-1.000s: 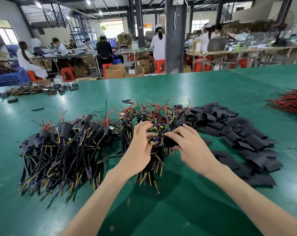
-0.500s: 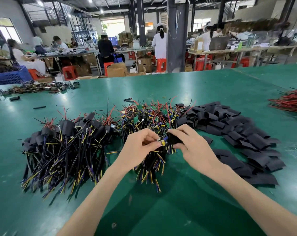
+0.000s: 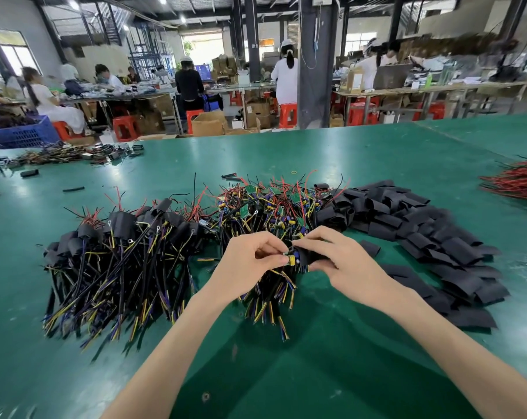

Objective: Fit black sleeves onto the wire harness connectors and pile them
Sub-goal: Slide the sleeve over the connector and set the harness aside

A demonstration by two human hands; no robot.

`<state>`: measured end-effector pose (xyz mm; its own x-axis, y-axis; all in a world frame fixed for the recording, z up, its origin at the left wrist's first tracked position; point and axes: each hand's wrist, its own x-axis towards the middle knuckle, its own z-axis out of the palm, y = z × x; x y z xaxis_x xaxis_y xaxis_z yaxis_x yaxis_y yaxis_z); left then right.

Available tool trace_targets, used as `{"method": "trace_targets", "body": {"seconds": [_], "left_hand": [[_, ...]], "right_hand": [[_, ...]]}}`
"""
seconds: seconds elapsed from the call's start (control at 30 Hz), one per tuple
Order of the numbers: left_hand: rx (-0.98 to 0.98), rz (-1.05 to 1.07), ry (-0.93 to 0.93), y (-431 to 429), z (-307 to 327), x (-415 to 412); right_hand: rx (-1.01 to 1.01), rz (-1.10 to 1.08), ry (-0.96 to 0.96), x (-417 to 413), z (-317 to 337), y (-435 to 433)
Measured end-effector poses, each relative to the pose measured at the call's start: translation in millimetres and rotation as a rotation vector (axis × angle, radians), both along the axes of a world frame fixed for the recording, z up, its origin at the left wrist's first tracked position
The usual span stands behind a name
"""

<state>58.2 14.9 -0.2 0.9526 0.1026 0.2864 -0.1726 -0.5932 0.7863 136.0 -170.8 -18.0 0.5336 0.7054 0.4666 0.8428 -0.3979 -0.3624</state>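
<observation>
The fingers of the left hand (image 3: pixel 250 263) pinch the connector (image 3: pixel 291 259); touching its right end, the right hand (image 3: pixel 347 264) grips the black sleeve (image 3: pixel 310 257), long axis in line with the connector.

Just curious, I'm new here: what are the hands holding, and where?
The left hand pinches a wire harness at its connector end; the right hand grips a black sleeve round its body.

no readable text, labels or numbers
</observation>
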Motion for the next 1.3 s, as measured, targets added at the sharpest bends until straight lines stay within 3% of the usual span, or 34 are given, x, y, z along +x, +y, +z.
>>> {"method": "trace_targets", "body": {"seconds": [0.23,0.4,1.0,1.3], "left_hand": [[-0.024,0.019,0.039,2,0,1],[-0.050,0.021,0.043,2,-1,1],[-0.015,-0.053,-0.036,1,4,-2],[0.054,-0.070,-0.082,0,2,-3]], "right_hand": [[0.000,0.003,0.031,-1,1,0],[-0.030,0.000,-0.060,-2,2,-1],[0.001,0.053,0.392,4,8,-5],[-0.055,0.080,0.465,9,8,-9]]}}
